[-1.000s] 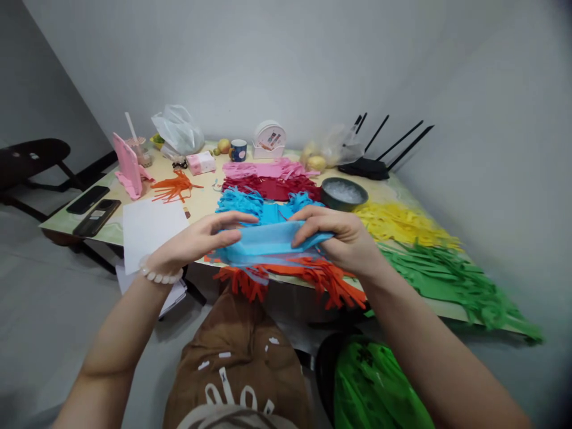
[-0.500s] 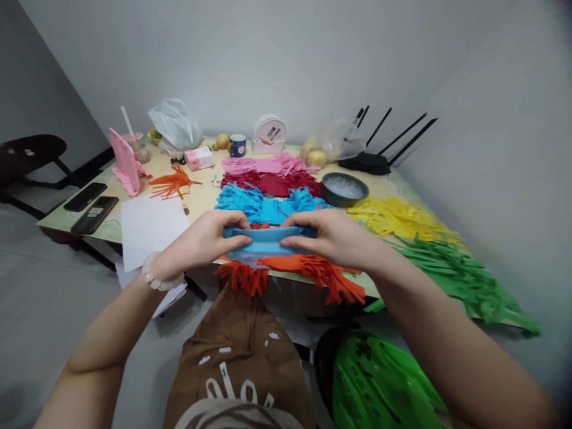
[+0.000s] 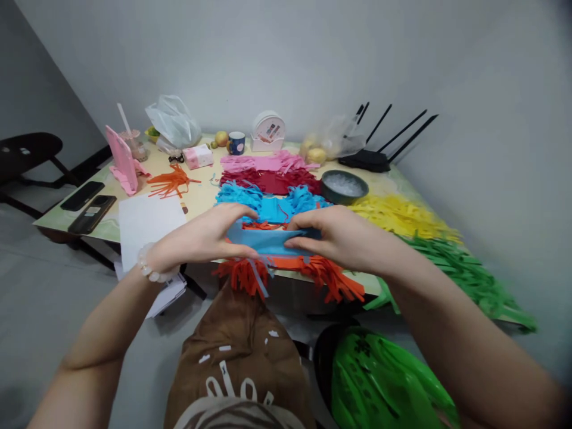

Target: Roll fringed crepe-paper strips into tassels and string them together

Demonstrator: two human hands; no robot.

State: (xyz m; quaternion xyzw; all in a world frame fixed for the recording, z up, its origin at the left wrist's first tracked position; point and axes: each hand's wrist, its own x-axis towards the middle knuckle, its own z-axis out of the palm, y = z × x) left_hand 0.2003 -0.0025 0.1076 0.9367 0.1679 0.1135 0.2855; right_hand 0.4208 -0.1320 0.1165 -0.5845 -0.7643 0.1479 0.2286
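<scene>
A folded light-blue strip of thin sheet (image 3: pixel 267 241), paper or cloth, is held up over the table's front edge, with narrow loose strands hanging below it. My right hand (image 3: pixel 328 235) pinches its right part between thumb and fingers. At its left end my left hand (image 3: pixel 212 232), with a beaded bracelet on the wrist, has thumb and fingers spread apart around the sheet. Beneath the hands lies an orange fringed piece (image 3: pixel 328 277), its strands hanging over the edge. Just behind is a bright blue fringed piece (image 3: pixel 276 208).
Behind lie dark red (image 3: pixel 270 182) and pink (image 3: pixel 263 162) fringed pieces. Yellow (image 3: pixel 402 217) and green (image 3: pixel 465 280) fringes spread at right, near a dark bowl (image 3: pixel 344 186). White paper (image 3: pixel 149 226) and phones (image 3: pixel 92 214) lie left. A green bag (image 3: pixel 388 381) sits below.
My left thumb and fingers have parted from their pinch on the light-blue strip. The right hand keeps its pinch, and loose strands now hang lower beneath the strip.
</scene>
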